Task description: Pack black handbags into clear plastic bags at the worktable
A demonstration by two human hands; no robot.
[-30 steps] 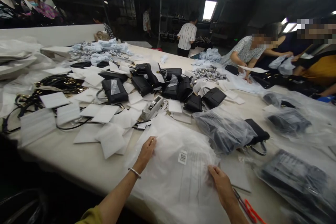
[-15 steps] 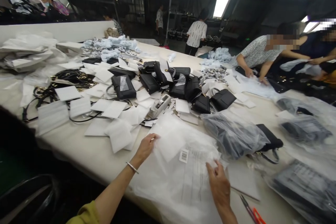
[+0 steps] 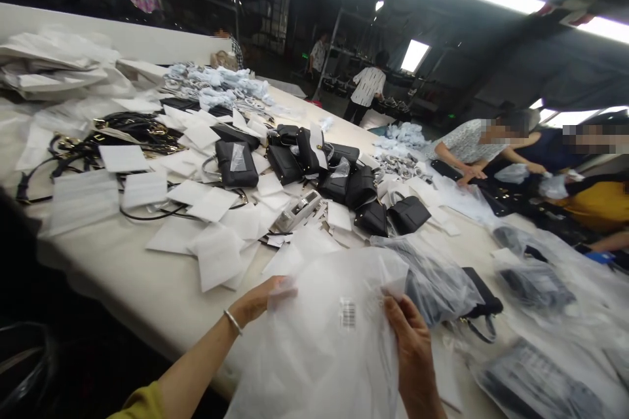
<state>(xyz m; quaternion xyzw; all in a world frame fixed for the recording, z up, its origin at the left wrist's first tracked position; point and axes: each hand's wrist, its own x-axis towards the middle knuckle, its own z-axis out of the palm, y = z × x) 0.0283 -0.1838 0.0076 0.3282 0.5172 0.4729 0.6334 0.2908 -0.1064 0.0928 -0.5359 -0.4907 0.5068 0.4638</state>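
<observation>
A translucent plastic bag (image 3: 319, 353) with a barcode label (image 3: 348, 313) on its face hangs between my two hands at the table's near side. My left hand (image 3: 272, 294) pinches its left edge; the fingertips are partly behind the film. Its right edge is gripped by my right hand (image 3: 407, 324), thumb and fingers closed on it. Just beyond the bag lie white foam sheets (image 3: 216, 255) and a grey tape dispenser (image 3: 299, 209). To the right of my right hand a black handbag (image 3: 484, 291) sticks out of a clear plastic bag (image 3: 437, 281).
Black handbags (image 3: 236, 163) are heaped mid-table. Black straps (image 3: 132, 134) with gold fittings lie at left, near stacked plastic bags (image 3: 59, 65). Wrapped bags (image 3: 540, 380) lie at right. Across the table a person in a patterned top (image 3: 462, 144) handles plastic beside another person in yellow (image 3: 599, 203).
The plastic bag has come up off the table, its upper edge raised between both hands. My right hand has closed on its edge. The camera view has tilted and shifted.
</observation>
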